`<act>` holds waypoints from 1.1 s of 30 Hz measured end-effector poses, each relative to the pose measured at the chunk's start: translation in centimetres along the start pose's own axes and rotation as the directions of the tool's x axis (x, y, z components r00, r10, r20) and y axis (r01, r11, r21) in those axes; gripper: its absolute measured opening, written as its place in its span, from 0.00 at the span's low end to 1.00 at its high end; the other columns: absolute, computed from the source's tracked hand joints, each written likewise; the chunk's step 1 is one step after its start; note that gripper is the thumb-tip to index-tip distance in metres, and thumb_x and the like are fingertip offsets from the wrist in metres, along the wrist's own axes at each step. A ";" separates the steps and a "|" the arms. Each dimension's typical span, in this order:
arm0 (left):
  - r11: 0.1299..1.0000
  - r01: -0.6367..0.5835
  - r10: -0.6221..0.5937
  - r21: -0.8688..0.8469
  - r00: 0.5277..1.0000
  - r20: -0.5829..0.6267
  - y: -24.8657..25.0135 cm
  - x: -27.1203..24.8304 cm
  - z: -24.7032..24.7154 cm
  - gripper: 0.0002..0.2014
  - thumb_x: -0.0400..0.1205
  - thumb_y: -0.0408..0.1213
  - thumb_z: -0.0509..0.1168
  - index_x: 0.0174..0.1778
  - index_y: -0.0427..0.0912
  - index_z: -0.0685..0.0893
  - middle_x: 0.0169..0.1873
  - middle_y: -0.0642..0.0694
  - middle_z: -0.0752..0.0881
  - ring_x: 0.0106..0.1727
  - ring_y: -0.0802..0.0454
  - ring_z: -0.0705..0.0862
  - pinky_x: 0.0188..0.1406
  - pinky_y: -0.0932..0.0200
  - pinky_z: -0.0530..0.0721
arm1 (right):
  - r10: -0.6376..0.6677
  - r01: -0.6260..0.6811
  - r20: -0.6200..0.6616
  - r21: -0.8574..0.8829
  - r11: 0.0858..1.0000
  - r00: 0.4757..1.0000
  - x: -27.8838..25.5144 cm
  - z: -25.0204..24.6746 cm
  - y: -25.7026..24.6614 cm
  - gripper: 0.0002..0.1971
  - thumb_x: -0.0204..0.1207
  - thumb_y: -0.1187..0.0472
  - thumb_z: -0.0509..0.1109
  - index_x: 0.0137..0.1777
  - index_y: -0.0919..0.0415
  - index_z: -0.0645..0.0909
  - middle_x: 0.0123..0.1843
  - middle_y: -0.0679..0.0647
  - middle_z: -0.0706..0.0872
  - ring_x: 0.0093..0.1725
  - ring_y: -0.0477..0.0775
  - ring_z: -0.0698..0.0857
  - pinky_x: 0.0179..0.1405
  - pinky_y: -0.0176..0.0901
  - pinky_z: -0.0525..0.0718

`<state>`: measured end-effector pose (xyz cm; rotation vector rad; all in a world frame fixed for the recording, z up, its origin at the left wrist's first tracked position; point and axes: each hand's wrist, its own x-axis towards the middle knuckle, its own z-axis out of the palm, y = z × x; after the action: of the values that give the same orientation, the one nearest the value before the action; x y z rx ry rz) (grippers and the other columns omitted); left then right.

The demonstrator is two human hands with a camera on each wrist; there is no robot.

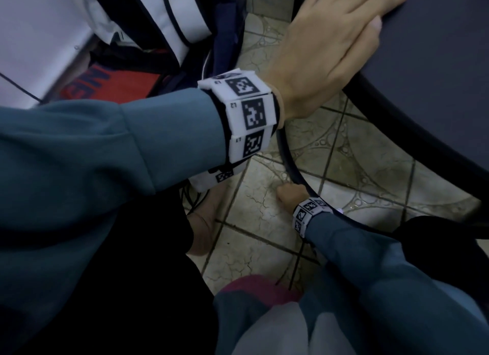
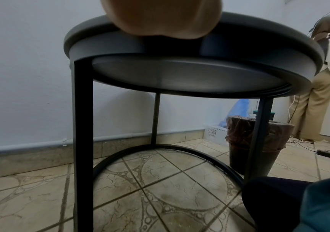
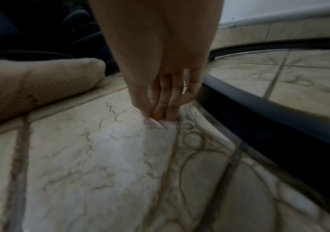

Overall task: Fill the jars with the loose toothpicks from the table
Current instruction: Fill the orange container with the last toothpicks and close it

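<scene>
My right hand (image 1: pixel 288 195) is down at the tiled floor (image 3: pixel 100 157), just outside the table's black base ring (image 3: pixel 259 113). In the right wrist view its thumb and fingertips (image 3: pixel 158 113) pinch one end of a pale wooden toothpick (image 3: pixel 157 123) whose point lies against the tile. My left hand (image 1: pixel 330 44) rests flat, fingers straight, on the edge of the round dark table (image 1: pixel 436 76). From the left wrist view the palm (image 2: pixel 164 18) sits on the table's rim (image 2: pixel 180 51). No jar shows in any view, and the tabletop is mostly out of frame.
My foot in a beige sock (image 3: pixel 31 87) lies left of the right hand. A lined waste bin (image 2: pixel 255 141) and a white basket (image 2: pixel 215 133) stand beyond the table, where a person (image 2: pixel 319 94) stands. Bags and clothes (image 1: pixel 158 37) are piled on the left.
</scene>
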<state>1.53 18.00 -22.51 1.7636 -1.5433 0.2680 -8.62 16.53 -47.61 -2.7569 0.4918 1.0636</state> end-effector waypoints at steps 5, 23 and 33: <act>0.984 -0.179 0.177 0.020 0.981 0.074 0.9 -1.5 -0.6 0.22 0.86 0.36 0.48 0.68 0.28 0.78 0.67 0.34 0.80 0.72 0.41 0.76 0.76 0.51 0.60 | 0.000 0.001 -0.010 0.096 0.995 1.000 0.2 -0.6 0.2 0.17 0.82 0.73 0.53 0.68 0.70 0.74 0.69 0.65 0.77 0.67 0.64 0.78 0.61 0.55 0.77; 0.960 -0.277 0.257 0.045 0.933 0.251 1.6 -3.3 -2.2 0.24 0.88 0.39 0.45 0.72 0.29 0.74 0.72 0.35 0.76 0.75 0.41 0.72 0.79 0.51 0.61 | -0.150 0.245 -0.322 0.277 0.929 0.935 -1.2 -6.4 0.0 0.09 0.79 0.67 0.60 0.54 0.67 0.80 0.55 0.65 0.84 0.54 0.65 0.83 0.51 0.53 0.82; 0.981 -0.160 0.074 0.109 0.830 0.552 4.2 0.0 -6.8 0.19 0.87 0.36 0.54 0.74 0.37 0.74 0.73 0.40 0.76 0.75 0.46 0.73 0.72 0.66 0.61 | -0.228 0.421 -0.558 0.245 0.873 0.798 -9.9 -14.6 -0.3 0.06 0.76 0.65 0.66 0.48 0.67 0.81 0.48 0.64 0.86 0.49 0.64 0.84 0.49 0.51 0.80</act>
<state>-0.15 22.58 -16.18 1.9740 -2.0883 -0.0800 -6.29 15.68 -30.16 -2.6195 0.2064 0.1179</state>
